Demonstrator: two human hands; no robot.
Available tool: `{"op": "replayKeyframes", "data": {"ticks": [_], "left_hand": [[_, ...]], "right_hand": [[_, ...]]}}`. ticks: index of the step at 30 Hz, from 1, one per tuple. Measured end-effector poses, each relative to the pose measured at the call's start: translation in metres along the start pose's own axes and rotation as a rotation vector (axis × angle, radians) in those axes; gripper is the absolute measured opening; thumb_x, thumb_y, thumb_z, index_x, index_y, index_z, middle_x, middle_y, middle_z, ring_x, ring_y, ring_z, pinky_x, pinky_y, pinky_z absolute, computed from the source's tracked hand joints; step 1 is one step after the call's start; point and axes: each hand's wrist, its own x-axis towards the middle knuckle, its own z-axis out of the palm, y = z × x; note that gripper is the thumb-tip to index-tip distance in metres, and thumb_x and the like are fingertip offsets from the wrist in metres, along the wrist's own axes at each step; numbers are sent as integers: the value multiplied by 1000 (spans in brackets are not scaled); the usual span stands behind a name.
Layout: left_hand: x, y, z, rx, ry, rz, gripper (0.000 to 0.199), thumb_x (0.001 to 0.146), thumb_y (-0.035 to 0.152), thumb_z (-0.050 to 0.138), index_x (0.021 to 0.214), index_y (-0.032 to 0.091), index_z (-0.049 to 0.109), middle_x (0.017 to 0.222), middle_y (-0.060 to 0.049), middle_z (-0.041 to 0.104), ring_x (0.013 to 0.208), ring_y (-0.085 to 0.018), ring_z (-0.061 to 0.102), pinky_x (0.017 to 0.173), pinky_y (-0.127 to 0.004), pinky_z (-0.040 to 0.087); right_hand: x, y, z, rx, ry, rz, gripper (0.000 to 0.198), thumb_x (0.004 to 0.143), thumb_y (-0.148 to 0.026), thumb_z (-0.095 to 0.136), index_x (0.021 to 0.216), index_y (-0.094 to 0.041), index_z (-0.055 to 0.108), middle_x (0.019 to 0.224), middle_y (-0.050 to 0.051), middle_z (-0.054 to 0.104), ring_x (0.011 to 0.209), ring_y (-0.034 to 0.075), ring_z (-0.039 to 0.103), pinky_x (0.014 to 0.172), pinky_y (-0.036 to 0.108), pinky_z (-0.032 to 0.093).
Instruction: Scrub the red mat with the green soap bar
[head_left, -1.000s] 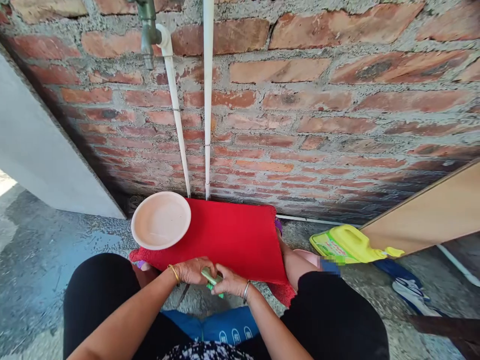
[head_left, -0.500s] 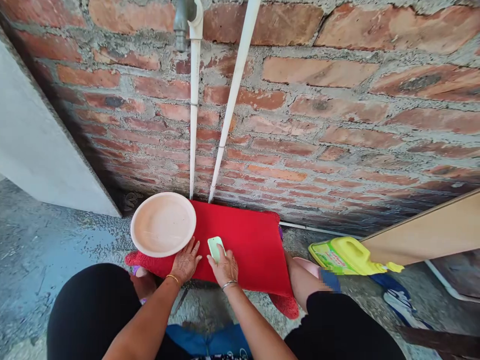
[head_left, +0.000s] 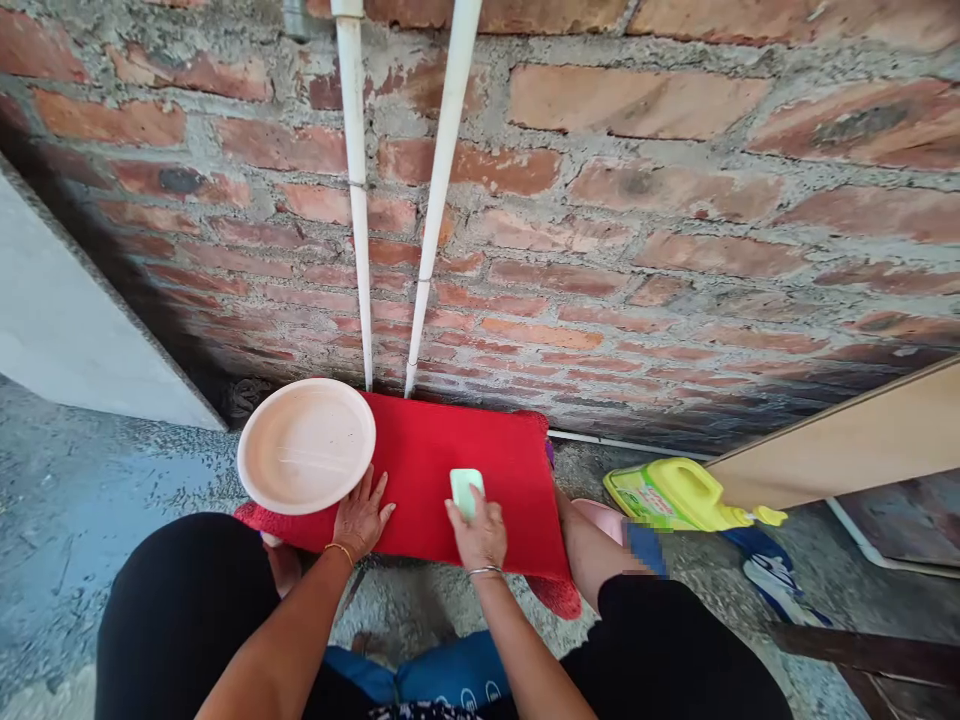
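Note:
A red cloth is spread flat over a low support between my knees. My left hand rests on its near left part, fingers outstretched and holding nothing, close against the rim of a pale pink basin. The basin stands on the cloth's left end with what looks like shallow water in it. In the middle of the cloth, my right hand is closed on a pale green rounded block, pressed flat to the cloth. Whether the block is a soap bar or a brush cannot be told; its underside is hidden.
A brick wall with two white pipes rises just behind the cloth. To the right, a yellow detergent jug lies on the wet floor by a wooden board. A pale slab leans at the left.
My right hand has slid the pale green block rightward along the cloth, and the block now points more straight ahead. My left hand stays beside the basin. The whole view has shifted slightly.

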Motion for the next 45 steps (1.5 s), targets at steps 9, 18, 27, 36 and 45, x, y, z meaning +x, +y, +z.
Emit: {"op": "replayKeyframes", "data": {"ticks": [9,18,27,36,45], "left_hand": [[0,2,-1,85,-15,-3,60,94,48,36,149,23,33,158,-10,24,147,-28,17,118,-47,16],[1,1,0,135,-32,1,61,94,49,33,149,23,32,158,-10,24,147,-28,19,117,-48,18],[6,11,-10,228,-117,-4,61,95,46,28,151,20,28,158,-14,22,146,-31,19,115,-53,19],[-1,35,-25,134,-354,-210,88,81,56,53,153,24,15,160,-23,7,144,-45,14,87,-68,43],[-6,45,-22,231,-337,-208,92,79,45,62,153,23,12,160,-23,5,144,-45,11,88,-69,43]], "right_hand": [[0,7,-7,-67,-137,-53,53,81,-50,59,131,-32,58,106,9,58,96,26,54,84,36,39],[-8,4,-14,20,-95,-19,55,81,-52,59,133,-31,56,112,10,58,99,26,55,86,35,39],[3,31,-34,24,-160,179,55,82,-52,58,133,-33,54,119,10,57,106,27,56,87,37,39],[0,22,-40,35,-171,53,65,77,-54,63,136,-31,49,121,12,57,108,30,56,88,40,39],[-8,11,-35,41,-310,74,71,74,-51,65,140,-35,44,134,11,52,120,30,51,94,39,37]]}}
